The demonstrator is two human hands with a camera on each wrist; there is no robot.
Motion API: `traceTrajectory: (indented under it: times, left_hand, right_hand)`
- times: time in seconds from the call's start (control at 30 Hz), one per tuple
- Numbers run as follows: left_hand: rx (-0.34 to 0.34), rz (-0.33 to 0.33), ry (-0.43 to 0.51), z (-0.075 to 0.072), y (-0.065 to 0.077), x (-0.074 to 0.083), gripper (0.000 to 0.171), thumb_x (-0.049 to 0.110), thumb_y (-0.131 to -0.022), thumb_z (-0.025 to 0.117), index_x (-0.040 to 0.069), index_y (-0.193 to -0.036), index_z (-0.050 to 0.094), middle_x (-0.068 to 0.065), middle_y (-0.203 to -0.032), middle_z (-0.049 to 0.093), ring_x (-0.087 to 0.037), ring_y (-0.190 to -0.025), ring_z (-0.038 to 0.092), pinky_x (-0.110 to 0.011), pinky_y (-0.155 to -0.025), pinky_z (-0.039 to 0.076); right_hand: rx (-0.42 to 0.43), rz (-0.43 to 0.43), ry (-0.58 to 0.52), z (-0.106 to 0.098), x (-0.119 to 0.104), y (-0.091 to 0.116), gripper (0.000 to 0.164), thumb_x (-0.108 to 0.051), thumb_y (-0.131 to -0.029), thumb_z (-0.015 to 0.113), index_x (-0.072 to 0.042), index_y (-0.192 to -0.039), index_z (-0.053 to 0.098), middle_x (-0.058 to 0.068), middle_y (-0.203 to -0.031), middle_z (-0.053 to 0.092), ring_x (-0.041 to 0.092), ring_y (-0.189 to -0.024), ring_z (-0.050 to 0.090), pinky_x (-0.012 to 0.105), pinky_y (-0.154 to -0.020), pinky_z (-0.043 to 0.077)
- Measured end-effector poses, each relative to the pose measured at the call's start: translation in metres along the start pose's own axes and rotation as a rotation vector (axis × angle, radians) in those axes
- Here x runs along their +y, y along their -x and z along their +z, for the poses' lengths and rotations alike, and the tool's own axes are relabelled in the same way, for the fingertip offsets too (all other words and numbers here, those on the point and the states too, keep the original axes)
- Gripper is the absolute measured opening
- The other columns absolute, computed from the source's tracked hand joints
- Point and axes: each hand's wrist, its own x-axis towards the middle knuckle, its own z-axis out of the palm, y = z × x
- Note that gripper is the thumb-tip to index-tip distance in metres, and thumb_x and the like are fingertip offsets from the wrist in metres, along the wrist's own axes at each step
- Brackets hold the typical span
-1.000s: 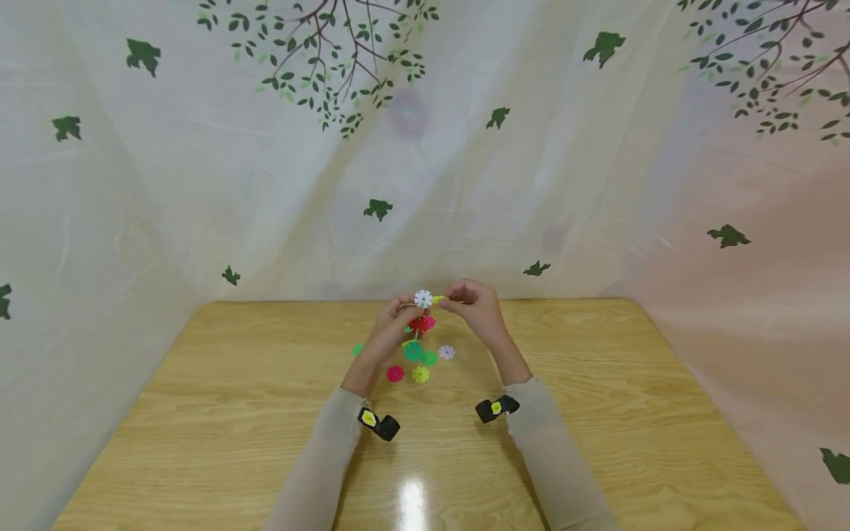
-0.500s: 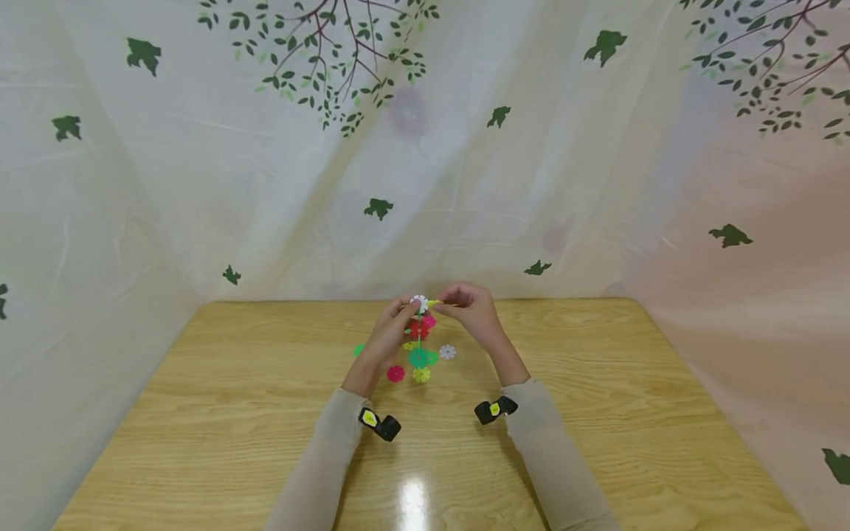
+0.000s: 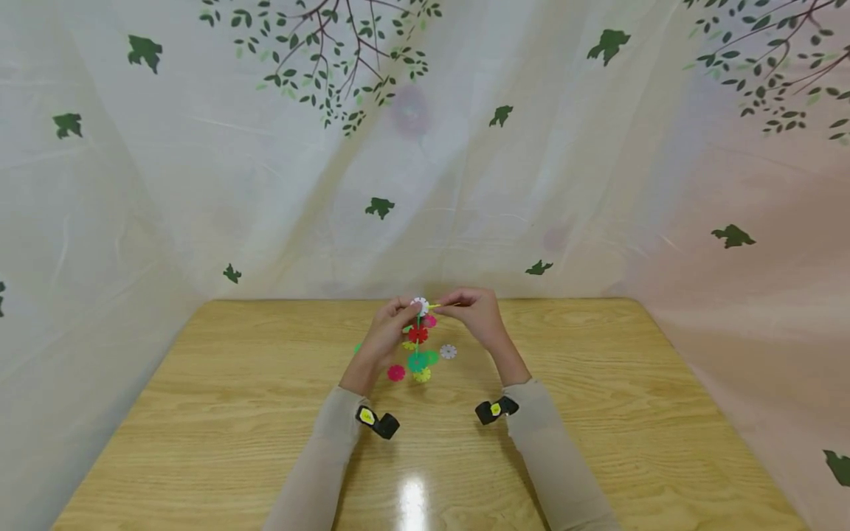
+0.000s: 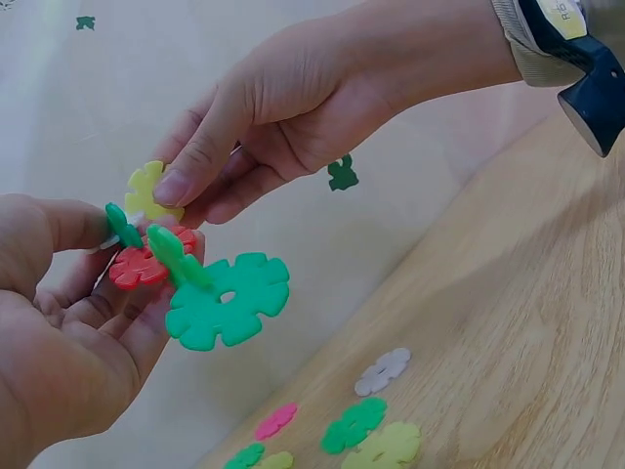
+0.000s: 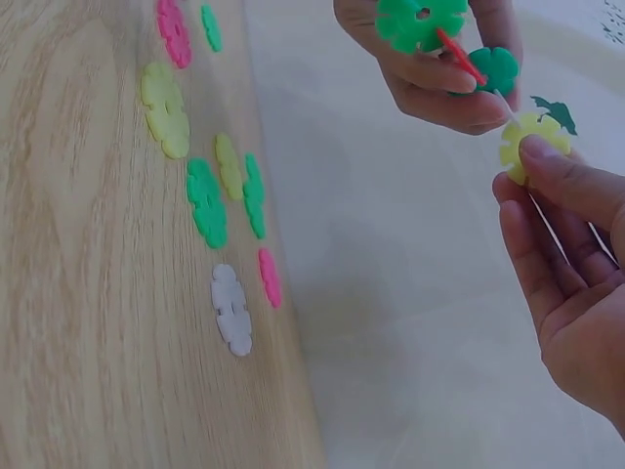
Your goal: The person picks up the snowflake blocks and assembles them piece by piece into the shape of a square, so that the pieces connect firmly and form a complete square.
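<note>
My left hand (image 3: 385, 330) grips a chain of slotted plastic flower discs. In the left wrist view a large green disc (image 4: 229, 301) forms its near end, with a bright green disc (image 4: 181, 256) standing across it. A red disc (image 4: 142, 262) and a smaller green disc (image 4: 122, 225) follow, beside my left fingers. The white disc (image 3: 420, 305) tops the chain in the head view, under my left thumb. Thumb and fingers of my right hand (image 3: 479, 313) pinch a yellow disc (image 5: 530, 144), its edge right at the white disc, which is mostly hidden in the wrist views.
Several loose discs lie flat on the wooden table (image 3: 265, 428) below the hands, among them a white disc (image 5: 232, 309), a green disc (image 5: 206, 202), a yellow disc (image 5: 165, 109) and a pink disc (image 5: 174, 32). A printed curtain (image 3: 465, 184) hangs behind the table's far edge.
The chain has tilted so its lower green disc hangs a little lower. My right hand has dropped slightly with the yellow disc, which now shows more edge-on against the white disc.
</note>
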Motion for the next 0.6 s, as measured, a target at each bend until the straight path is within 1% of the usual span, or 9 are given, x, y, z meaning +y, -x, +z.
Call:
traceTrajectory:
  times: [0.17, 0.27, 0.37, 0.5, 0.6]
  left_hand:
    - [0.016, 0.001, 0.038, 0.0022, -0.0008, 0.0004, 0.015, 0.016, -0.105, 0.057, 0.015, -0.090, 0.058, 0.007, -0.082, 0.065, -0.008, -0.078, 0.062, -0.021, -0.065, 0.052]
    - [0.025, 0.004, 0.060, 0.0038, -0.0005, 0.0008, 0.015, 0.015, -0.105, 0.057, 0.015, -0.089, 0.058, 0.007, -0.082, 0.066, -0.008, -0.078, 0.062, -0.020, -0.065, 0.052]
    - [0.036, 0.008, 0.076, 0.0045, 0.0006, 0.0018, 0.017, 0.014, -0.104, 0.058, 0.015, -0.087, 0.058, 0.007, -0.080, 0.066, -0.008, -0.077, 0.062, -0.019, -0.064, 0.052]
    - [0.036, 0.014, 0.107, 0.0055, 0.0014, 0.0016, 0.020, 0.013, -0.104, 0.058, 0.015, -0.084, 0.059, 0.006, -0.079, 0.066, -0.009, -0.076, 0.062, -0.019, -0.061, 0.052]
    - [0.035, 0.027, 0.127, 0.0070, 0.0025, 0.0020, 0.022, 0.011, -0.104, 0.057, 0.015, -0.083, 0.058, 0.006, -0.078, 0.066, -0.009, -0.074, 0.062, -0.019, -0.059, 0.051]
  right_hand:
    - [0.016, -0.034, 0.005, 0.0018, -0.0033, 0.0006, 0.013, 0.001, -0.085, 0.080, 0.012, -0.087, 0.075, 0.032, -0.092, 0.073, 0.005, -0.076, 0.072, 0.022, -0.071, 0.061]
    - [0.028, -0.045, 0.015, 0.0030, -0.0039, 0.0009, 0.013, -0.001, -0.085, 0.080, 0.011, -0.086, 0.075, 0.032, -0.090, 0.073, 0.005, -0.075, 0.072, 0.020, -0.069, 0.060]
    - [0.035, -0.056, 0.008, 0.0040, -0.0036, 0.0010, 0.017, -0.005, -0.085, 0.082, 0.011, -0.085, 0.075, 0.031, -0.089, 0.073, 0.006, -0.075, 0.072, 0.021, -0.069, 0.060]
    - [0.044, -0.055, -0.009, 0.0051, -0.0029, 0.0018, 0.022, -0.010, -0.085, 0.082, 0.011, -0.086, 0.076, 0.031, -0.089, 0.073, 0.007, -0.075, 0.073, 0.022, -0.070, 0.061]
    - [0.056, -0.039, -0.021, 0.0071, -0.0027, 0.0022, 0.020, -0.006, -0.085, 0.081, 0.012, -0.086, 0.075, 0.031, -0.089, 0.073, 0.006, -0.074, 0.073, 0.021, -0.070, 0.061]
